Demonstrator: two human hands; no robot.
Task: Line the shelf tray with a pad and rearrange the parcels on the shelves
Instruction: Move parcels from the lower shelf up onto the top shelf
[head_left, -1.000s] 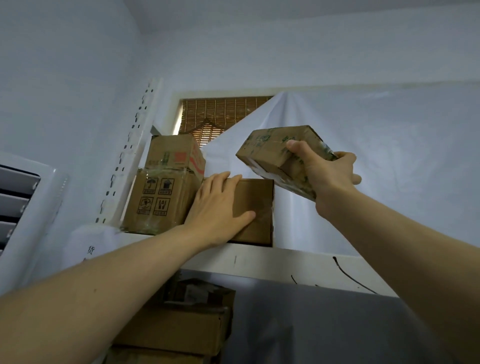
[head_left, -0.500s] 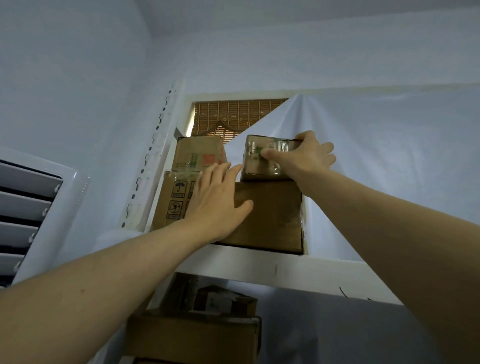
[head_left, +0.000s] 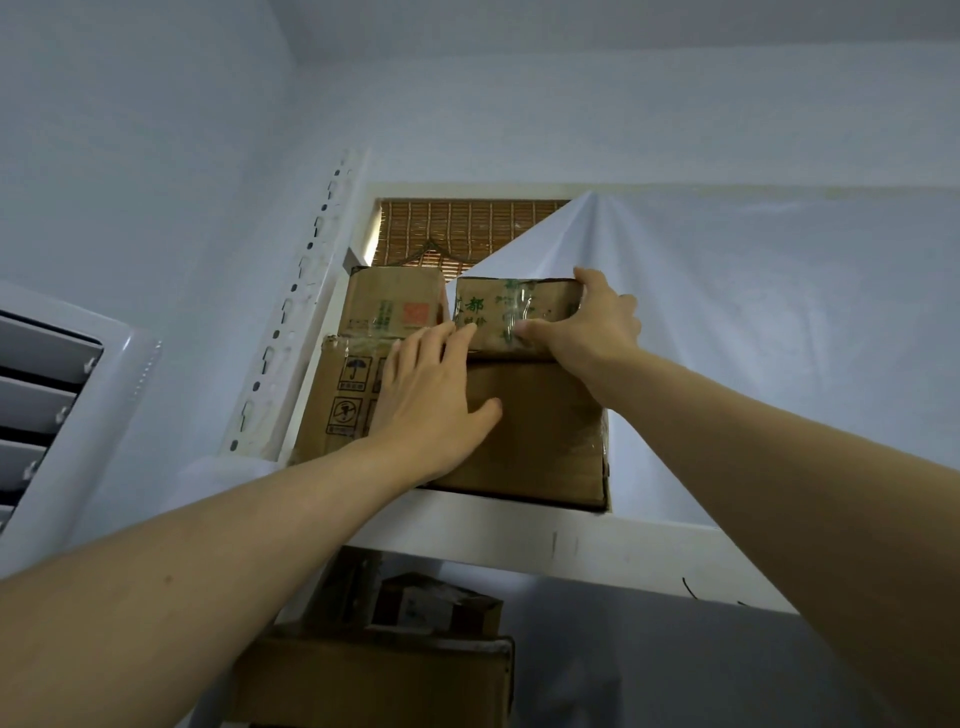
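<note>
Now the taped parcel (head_left: 514, 312), airborne 1 second ago, sits on the plain box (head_left: 540, 431), right hand (head_left: 587, 322) gripping its end, left hand (head_left: 431, 395) pressing flat below, so release looks near.

A storeroom: cardboard parcels (head_left: 530, 431) stacked on white shelving (head_left: 571, 540).

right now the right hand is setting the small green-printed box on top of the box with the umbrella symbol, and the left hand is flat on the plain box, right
Not quite. In the head view the right hand sets the green-printed box on the plain box, not the umbrella-symbol box to its left. The left hand does lie flat on the plain box.
</note>
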